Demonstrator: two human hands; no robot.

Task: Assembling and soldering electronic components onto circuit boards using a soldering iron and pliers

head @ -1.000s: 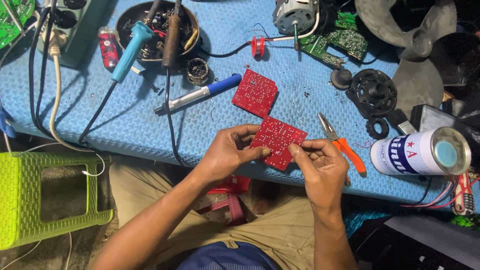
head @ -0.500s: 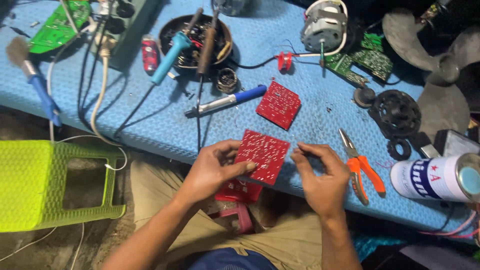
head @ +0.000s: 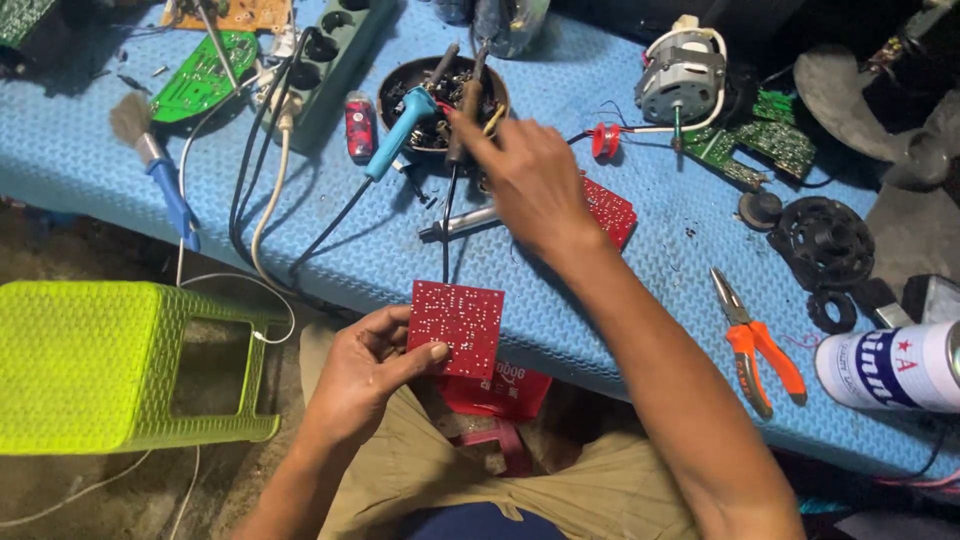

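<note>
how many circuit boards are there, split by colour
red boards: 2, one held in the left hand at, one on the blue mat at, partly behind the right hand
green boards: 2, at and
tan boards: 1, at
total: 5

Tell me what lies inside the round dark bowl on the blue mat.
The round dark bowl holds a blue-handled soldering iron, a brown-handled one and small parts; the right hand hides its near rim.
</note>
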